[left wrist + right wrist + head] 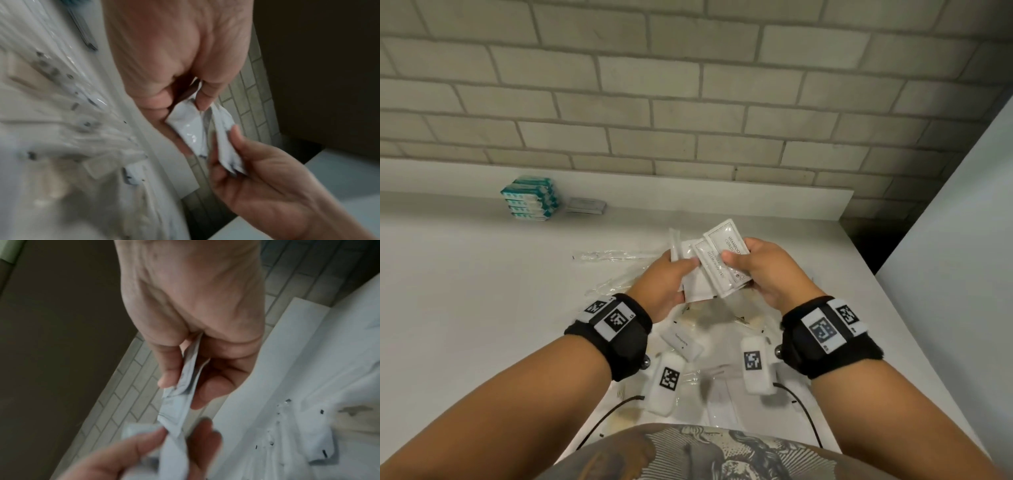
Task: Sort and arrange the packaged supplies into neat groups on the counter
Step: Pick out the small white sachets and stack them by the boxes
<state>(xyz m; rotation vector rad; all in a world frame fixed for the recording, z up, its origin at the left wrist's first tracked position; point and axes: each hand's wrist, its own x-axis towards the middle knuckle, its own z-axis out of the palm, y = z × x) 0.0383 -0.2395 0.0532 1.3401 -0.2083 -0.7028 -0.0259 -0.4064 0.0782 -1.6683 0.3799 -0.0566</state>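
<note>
Left hand (666,274): gripped white sachets (702,270), thumb on top.
Right hand (763,270): pinched the same fanned sachets.
Sachets' place: held above the counter (465,291).
Far counter: stacked teal boxes (530,198).

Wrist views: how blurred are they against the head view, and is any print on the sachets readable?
Head view: sharp, part of the print on the sachets reads "SHAMPOO"; brick lines bow from the wide lens. Left wrist view: counter clutter streaked by motion blur, glare on the sachets. Right wrist view: soft, dim, left hand smeared; print unreadable.
</note>
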